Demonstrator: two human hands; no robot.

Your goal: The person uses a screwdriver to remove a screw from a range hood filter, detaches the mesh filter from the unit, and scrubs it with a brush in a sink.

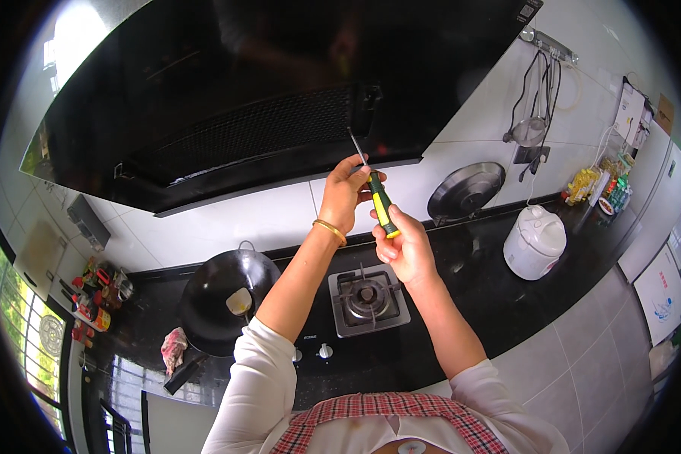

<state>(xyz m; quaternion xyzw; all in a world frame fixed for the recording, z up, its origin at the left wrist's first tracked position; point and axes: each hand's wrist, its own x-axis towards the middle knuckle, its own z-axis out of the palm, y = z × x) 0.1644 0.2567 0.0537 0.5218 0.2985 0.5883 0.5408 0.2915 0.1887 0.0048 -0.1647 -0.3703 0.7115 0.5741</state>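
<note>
A screwdriver with a green and yellow handle is held up before the black range hood. The fingers of my left hand pinch it where the shaft meets the handle. My right hand grips the lower end of the handle. The metal shaft points up towards the right end of the hood's mesh filter; whether the tip touches the hood I cannot tell. Beneath my hands is a gas burner set in the black hob.
A wok with a spatula in it stands left of the burner, near a crumpled cloth. To the right are a pan lid against the wall and a white rice cooker. Ladles and a strainer hang above.
</note>
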